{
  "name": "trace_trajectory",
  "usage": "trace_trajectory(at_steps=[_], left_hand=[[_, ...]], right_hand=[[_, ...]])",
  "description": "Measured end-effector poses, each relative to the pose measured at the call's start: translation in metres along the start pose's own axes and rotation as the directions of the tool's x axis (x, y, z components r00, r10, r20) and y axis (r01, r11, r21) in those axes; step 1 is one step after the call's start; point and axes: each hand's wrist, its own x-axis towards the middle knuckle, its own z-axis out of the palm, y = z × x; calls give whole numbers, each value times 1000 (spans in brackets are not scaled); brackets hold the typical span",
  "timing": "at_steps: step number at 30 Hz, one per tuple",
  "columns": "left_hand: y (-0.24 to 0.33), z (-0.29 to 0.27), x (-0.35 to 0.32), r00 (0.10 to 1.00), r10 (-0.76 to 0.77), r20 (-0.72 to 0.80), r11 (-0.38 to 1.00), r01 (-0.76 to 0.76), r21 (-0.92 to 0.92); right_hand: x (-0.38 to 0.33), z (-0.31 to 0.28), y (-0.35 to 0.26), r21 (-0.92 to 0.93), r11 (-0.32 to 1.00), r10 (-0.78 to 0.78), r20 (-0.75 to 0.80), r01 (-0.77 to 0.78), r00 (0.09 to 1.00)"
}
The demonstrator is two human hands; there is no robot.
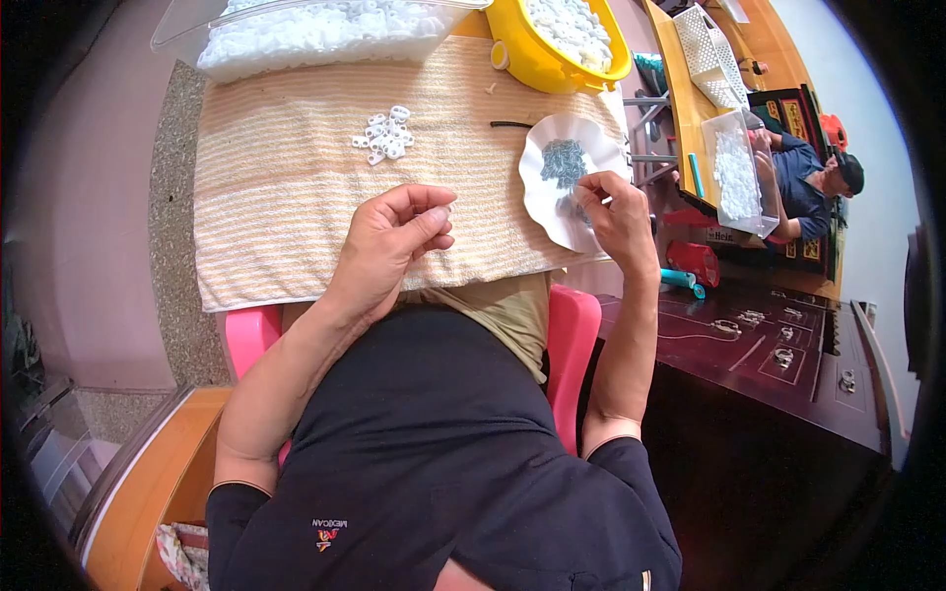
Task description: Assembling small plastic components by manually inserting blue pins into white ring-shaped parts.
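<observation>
My left hand (399, 231) is held above the striped towel with thumb and fingers pinched together. Whatever sits in that pinch, if anything, is too small to make out. My right hand (619, 219) reaches over a white wavy-rimmed dish (537, 192), fingertips closed together at its right side. In the dish lies a heap of small grey metal pieces (564, 163), perhaps screws or pins. Beyond my left hand, a small pile of white plastic pieces with holes (385, 136) rests on the towel (286, 197).
At the far edge stand a clear bin of white pieces (315, 39) and a yellow tub (552, 59), also filled. A short dark strip (510, 124) lies beside the dish. On the right, another person (808, 177) sits at a wooden table with a clear box (734, 172).
</observation>
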Motion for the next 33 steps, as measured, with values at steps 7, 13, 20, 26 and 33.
trace_trajectory(at_steps=[7, 13, 20, 26, 33], left_hand=[[6, 3, -4, 998, -56, -12, 997, 55, -47], [5, 4, -4, 999, -45, -25, 994, 42, -102], [6, 4, -4, 998, -33, -62, 990, 24, -141], [5, 0, -2, 999, -28, -18, 983, 25, -180], [6, -1, -1, 998, -45, -37, 982, 37, -184]], right_hand=[[-9, 9, -37, 406, 912, 63, 1, -58, 998], [-14, 36, -68, 705, 703, 37, 89, -89, 995], [-13, 65, -90, 816, 550, -34, 234, -178, 972], [-9, 82, -95, 873, 436, -72, 277, -220, 958], [-10, 88, -95, 882, 390, -36, 302, -265, 953]])
